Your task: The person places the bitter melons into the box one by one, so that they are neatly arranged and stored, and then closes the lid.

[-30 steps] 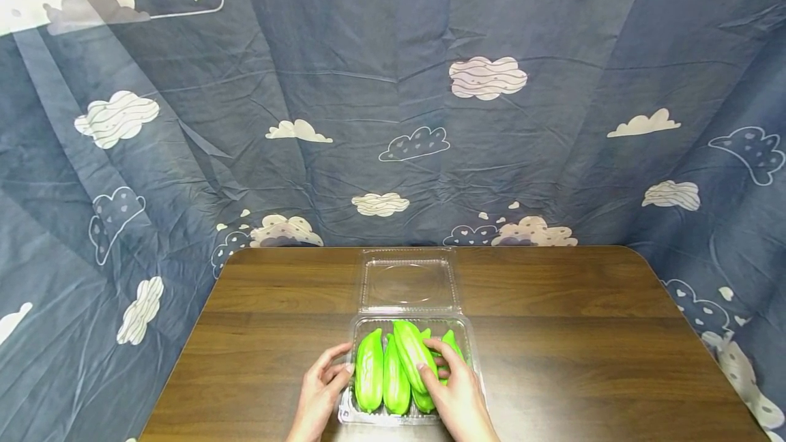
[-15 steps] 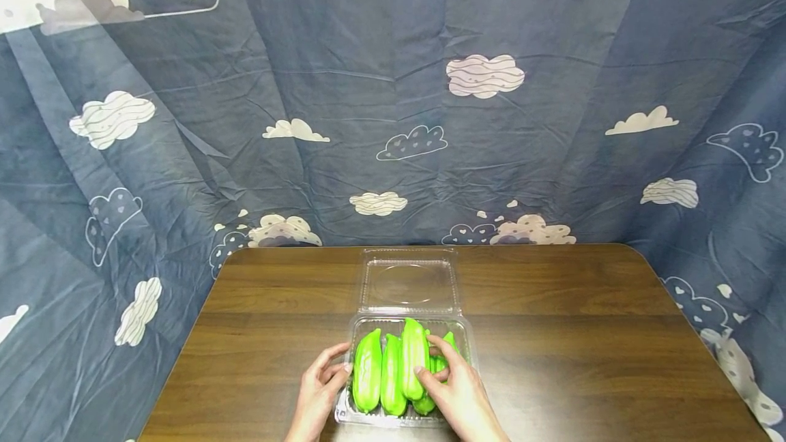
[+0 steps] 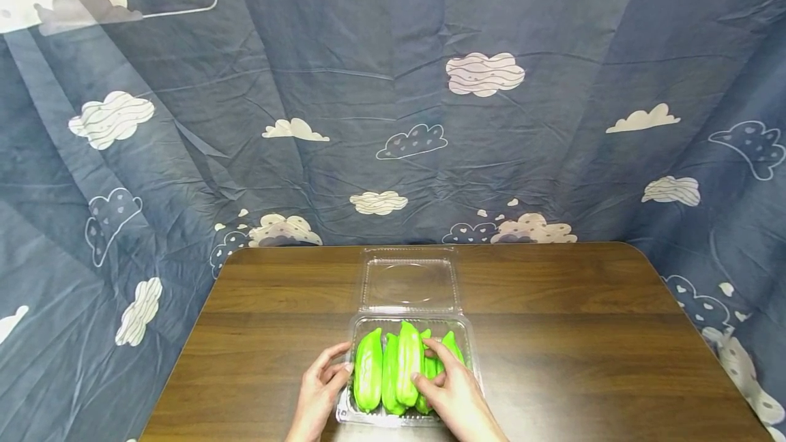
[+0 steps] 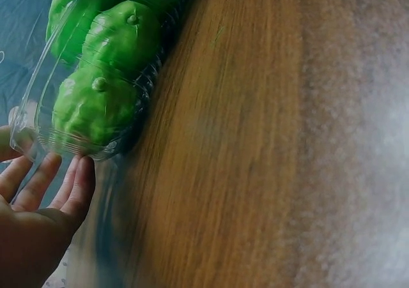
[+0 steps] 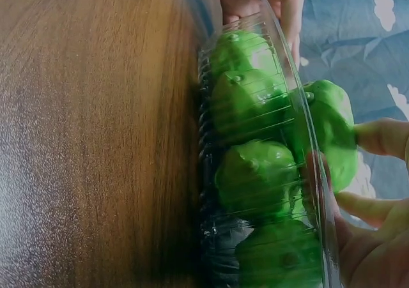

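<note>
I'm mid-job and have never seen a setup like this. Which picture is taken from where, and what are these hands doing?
There is no machine here: these are a person's two bare hands. The wide picture comes from a camera on the head, looking forward and down; the other two come from cameras on the left and right wrists. On the brown wood-grain table sits a clear plastic hinged container, its lid opened toward the far edge. A dark blue cloud-print cloth hangs behind. The left hand touches the container's side. The right hand holds a long, ridged, bright green vegetable-shaped piece over four similar green pieces inside.
</note>
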{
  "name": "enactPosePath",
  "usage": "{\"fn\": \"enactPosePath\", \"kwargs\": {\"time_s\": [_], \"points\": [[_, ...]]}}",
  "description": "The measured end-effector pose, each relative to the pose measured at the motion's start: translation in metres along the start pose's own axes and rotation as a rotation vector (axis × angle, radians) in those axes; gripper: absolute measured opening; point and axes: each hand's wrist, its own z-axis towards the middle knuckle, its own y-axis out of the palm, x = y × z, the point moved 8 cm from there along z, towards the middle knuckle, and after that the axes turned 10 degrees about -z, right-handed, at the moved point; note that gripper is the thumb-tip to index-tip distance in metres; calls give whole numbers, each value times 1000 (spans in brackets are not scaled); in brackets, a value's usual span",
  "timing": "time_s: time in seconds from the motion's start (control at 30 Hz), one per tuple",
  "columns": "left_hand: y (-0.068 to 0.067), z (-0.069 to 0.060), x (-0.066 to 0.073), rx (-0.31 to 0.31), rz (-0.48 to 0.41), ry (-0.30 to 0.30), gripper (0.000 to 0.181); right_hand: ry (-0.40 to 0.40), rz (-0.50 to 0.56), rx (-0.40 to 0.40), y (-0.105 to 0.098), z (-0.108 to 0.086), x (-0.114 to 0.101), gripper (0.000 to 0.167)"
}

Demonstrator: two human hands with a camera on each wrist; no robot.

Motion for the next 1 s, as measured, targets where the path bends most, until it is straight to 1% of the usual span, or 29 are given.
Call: {"fn": "enactPosePath", "kwargs": {"time_s": [0.2, 0.3, 0.43, 0.6, 0.83, 1.0], "points": [[1, 0, -1, -6, -4, 2, 42, -4, -33, 3, -1, 2, 1, 64], [1, 0, -1, -9, -3, 2, 42, -18, -60, 20, -3, 3, -1, 63], [1, 0, -1, -6, -4, -2, 42, -24, -93, 22, -4, 3, -4, 61], [1, 1, -1, -9, -9, 1, 42, -9, -123, 21, -6, 4, -5, 59], [1, 0, 0, -10, -8, 17, 41, -26, -116, 35, -7, 1, -6, 58], [1, 0, 0, -6, -6, 9, 41, -32, -95, 21, -7, 0, -5, 57]]}}
